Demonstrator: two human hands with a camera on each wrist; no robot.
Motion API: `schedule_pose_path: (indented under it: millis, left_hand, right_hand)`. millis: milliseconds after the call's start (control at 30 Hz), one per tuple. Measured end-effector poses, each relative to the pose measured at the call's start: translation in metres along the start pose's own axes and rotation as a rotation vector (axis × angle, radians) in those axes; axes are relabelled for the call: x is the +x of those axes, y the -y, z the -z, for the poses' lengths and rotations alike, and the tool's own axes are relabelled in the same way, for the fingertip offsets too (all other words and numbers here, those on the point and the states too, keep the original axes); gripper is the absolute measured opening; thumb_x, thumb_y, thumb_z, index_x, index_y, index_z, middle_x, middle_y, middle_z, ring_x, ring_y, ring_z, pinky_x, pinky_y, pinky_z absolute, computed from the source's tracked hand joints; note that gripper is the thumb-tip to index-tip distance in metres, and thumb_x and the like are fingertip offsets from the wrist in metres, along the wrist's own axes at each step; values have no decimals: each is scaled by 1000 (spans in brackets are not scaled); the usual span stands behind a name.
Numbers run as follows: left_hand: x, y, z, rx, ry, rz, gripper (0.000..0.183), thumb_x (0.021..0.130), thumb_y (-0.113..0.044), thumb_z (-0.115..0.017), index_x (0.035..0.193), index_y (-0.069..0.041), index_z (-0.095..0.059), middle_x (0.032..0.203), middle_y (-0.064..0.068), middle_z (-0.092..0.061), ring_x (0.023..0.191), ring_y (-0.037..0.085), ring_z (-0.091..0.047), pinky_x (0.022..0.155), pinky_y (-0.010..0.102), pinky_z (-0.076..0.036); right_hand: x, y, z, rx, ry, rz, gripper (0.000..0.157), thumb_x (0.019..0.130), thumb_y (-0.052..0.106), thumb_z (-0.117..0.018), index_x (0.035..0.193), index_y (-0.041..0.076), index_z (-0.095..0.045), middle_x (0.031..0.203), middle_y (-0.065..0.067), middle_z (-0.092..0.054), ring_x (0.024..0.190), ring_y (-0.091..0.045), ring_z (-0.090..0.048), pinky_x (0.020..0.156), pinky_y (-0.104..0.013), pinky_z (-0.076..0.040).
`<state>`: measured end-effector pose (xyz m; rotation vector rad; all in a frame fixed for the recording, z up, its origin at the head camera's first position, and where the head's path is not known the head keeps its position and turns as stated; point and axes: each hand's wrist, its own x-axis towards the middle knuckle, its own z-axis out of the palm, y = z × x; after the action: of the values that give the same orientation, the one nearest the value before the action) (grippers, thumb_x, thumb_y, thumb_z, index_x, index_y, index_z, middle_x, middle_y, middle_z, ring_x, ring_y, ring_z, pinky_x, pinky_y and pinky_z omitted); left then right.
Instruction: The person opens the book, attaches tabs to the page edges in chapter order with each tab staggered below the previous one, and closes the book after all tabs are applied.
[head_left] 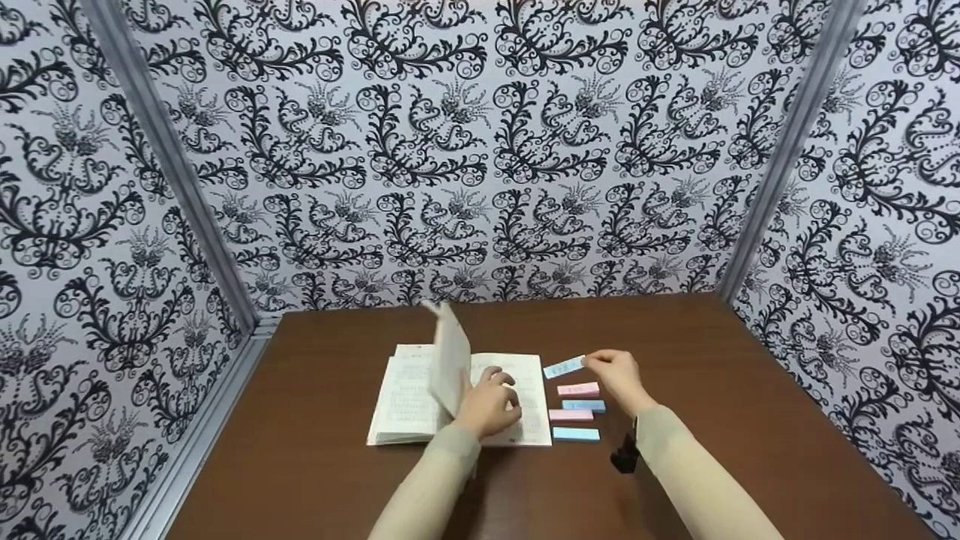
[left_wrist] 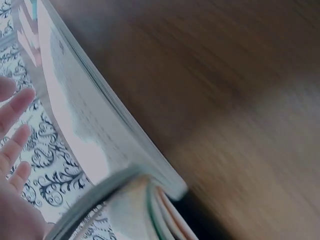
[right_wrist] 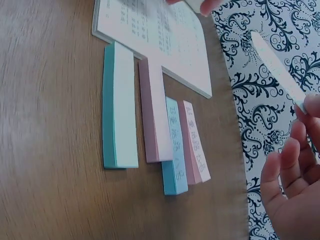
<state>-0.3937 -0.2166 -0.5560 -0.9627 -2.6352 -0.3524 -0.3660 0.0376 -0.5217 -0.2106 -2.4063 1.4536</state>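
An open book (head_left: 529,382) with printed pages lies on the table, and a bunch of its pages (head_left: 450,358) stands up near the middle. My left hand (head_left: 487,405) is over the right-hand page, just right of the standing pages, its fingers loosely bent in the head view and spread apart in the left wrist view. Between thumb and fingertips, my right hand (head_left: 616,375) pinches one end of a light blue sticky note strip (head_left: 562,367) with handwriting on it. That strip is raised above the table, tilted, beside the book's right edge.
Right of the book lie several sticky note pads in a column: a pink pad (head_left: 577,390), a blue pad (head_left: 583,406), another pink pad (head_left: 570,415) and a light blue pad (right_wrist: 122,107). Patterned walls (head_left: 480,187) enclose the brown table (head_left: 322,420).
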Motion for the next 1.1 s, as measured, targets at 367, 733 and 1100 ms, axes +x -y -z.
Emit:
schedule_pose_path:
  millis: [367, 733, 1100]
  left_hand:
    - [3, 16, -4, -5, -8, 90, 14, 84, -27, -66, 90, -19, -75, 107, -2, -64, 114, 21, -52, 96, 79, -20]
    - [9, 14, -4, -24, 126, 373, 40, 86, -42, -63, 113, -13, -66, 116, 11, -56, 120, 33, -46, 92, 82, -17]
    - [15, 9, -5, 53, 121, 369, 37, 87, -40, -65, 110, -11, -68, 111, 15, -58, 118, 36, -49, 95, 82, -12]
  right_hand:
    - [5, -6, -7, 84, -4, -130, 21, 85, 17, -70, 92, -3, -74, 84, -10, -69, 65, -15, -56, 58, -29, -49]
    - [9, -12, -22, 117, -16, -202, 23, 85, 17, -71, 90, -6, -72, 89, -17, -70, 80, -29, -63, 74, -44, -55]
    - [8, -19, -34, 91, -10, -224, 25, 85, 16, -70, 96, -7, -72, 97, -17, -70, 90, -32, -63, 75, -43, -54]
